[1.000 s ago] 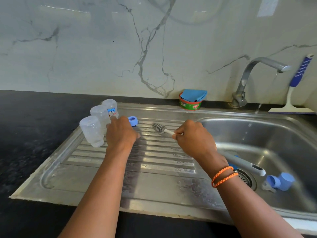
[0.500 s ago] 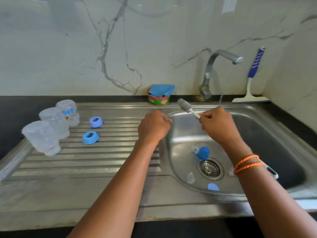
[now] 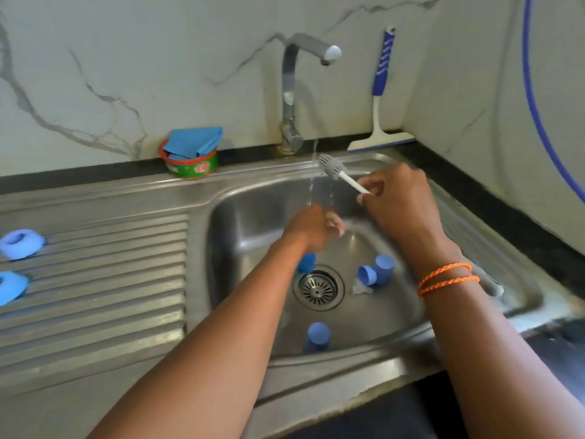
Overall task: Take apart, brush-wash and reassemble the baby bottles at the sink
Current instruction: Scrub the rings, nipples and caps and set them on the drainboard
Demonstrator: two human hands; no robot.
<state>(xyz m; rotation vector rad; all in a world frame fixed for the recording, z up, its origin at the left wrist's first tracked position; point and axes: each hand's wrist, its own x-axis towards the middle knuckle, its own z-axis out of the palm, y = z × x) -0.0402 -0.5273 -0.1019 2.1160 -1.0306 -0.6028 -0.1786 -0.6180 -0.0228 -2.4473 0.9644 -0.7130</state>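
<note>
My right hand (image 3: 395,198) pinches the white handle of a small grey nipple brush (image 3: 330,166), whose head sits in the thin water stream from the tap (image 3: 292,90). My left hand (image 3: 313,228) hovers over the sink basin (image 3: 240,217) under the same stream, blurred, fingers loosely curled, nothing visible in it. Blue bottle caps lie in the basin: one beside the drain (image 3: 307,263), a pair to the right (image 3: 376,272), one near the front wall (image 3: 316,337). A clear nipple (image 3: 361,288) lies by the pair. Two blue collar rings (image 3: 20,243) (image 3: 9,286) rest on the drainboard.
A green tub with a blue cloth (image 3: 190,156) stands at the back ledge. A blue-handled squeegee (image 3: 380,90) leans in the corner. The grey handle of a larger brush (image 3: 493,286) pokes out behind my right wrist. The drain strainer (image 3: 318,288) is at the basin's centre.
Both hands moved right from the drainboard to over the basin, and the brush head went under the running water. The view swung right, so the clear bottles left the frame.
</note>
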